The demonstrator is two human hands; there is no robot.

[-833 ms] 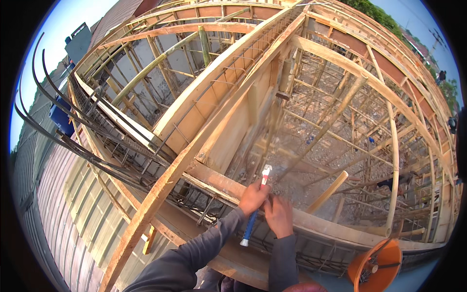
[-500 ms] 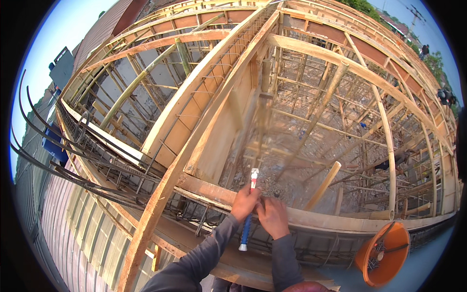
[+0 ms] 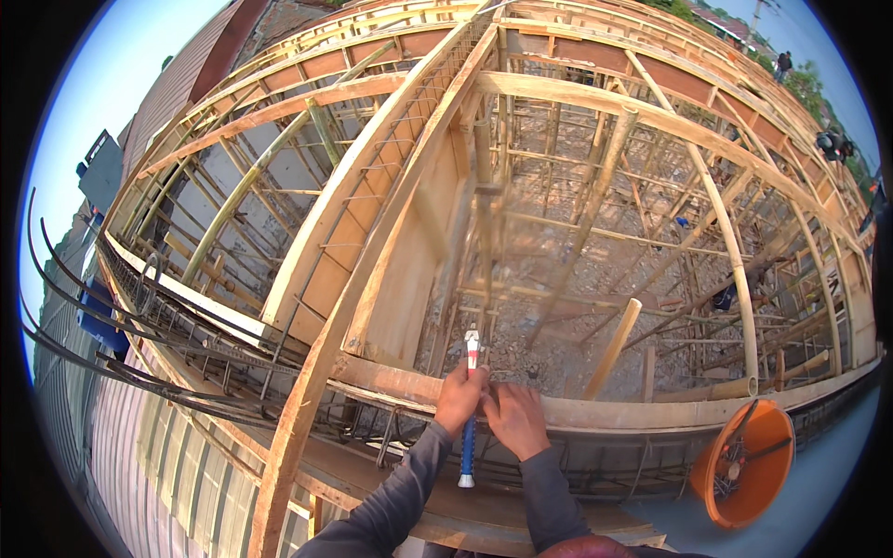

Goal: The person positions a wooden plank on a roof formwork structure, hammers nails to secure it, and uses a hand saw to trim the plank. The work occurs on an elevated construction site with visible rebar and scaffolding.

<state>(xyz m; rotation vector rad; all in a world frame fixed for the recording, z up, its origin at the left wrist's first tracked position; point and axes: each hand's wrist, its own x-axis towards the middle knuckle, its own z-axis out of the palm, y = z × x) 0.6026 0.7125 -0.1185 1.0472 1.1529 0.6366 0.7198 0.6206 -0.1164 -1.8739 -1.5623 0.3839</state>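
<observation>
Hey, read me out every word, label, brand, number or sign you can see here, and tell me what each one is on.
None can be read.
Dark marks on the boards at far right: too small and blurred to tell if they are writing.
Blue-handled tool in the left hand: no legible lettering.
Orange bucket: no legible lettering.

The long sleeves (image 3: 389, 502) are dark grey, apparently plain.
</observation>
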